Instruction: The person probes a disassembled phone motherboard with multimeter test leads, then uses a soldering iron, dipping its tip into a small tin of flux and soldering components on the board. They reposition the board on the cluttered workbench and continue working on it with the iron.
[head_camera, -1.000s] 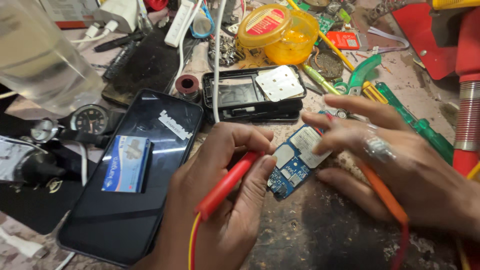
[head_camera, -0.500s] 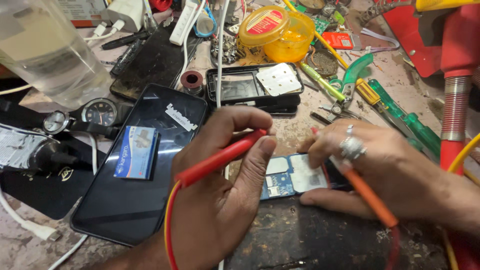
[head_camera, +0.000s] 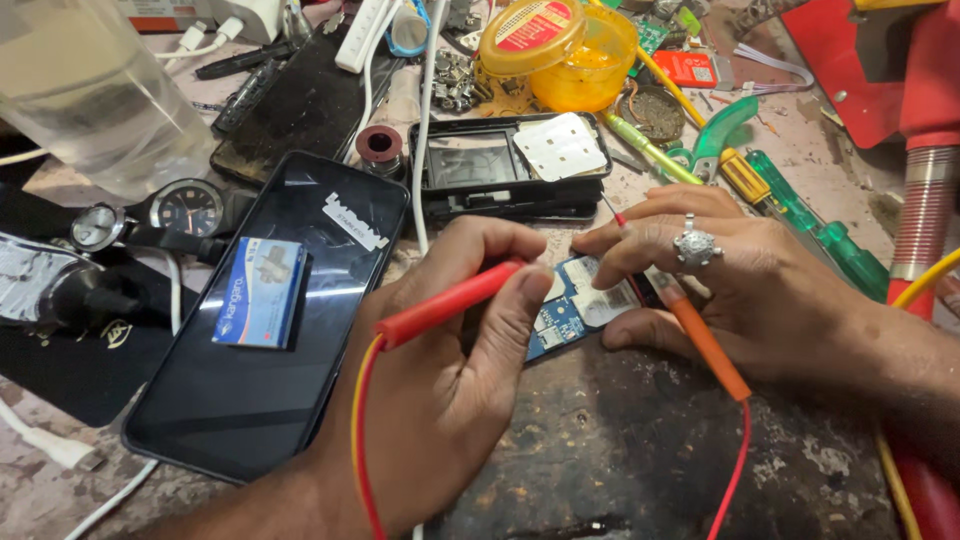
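Left hand (head_camera: 440, 400) grip pinched red probe (head_camera: 450, 302) | right hand (head_camera: 740, 290) grip held orange probe (head_camera: 700, 335) | circuit board (head_camera: 580, 305) lay between, nearer right.

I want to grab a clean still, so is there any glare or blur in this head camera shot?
Head view: the black phone screen mirrors a pale streak of light beside the small blue box; the clear bottle at upper left looks soft; the left hand, the right hand and the blue circuit board are sharp, evenly lit, shadows faint.
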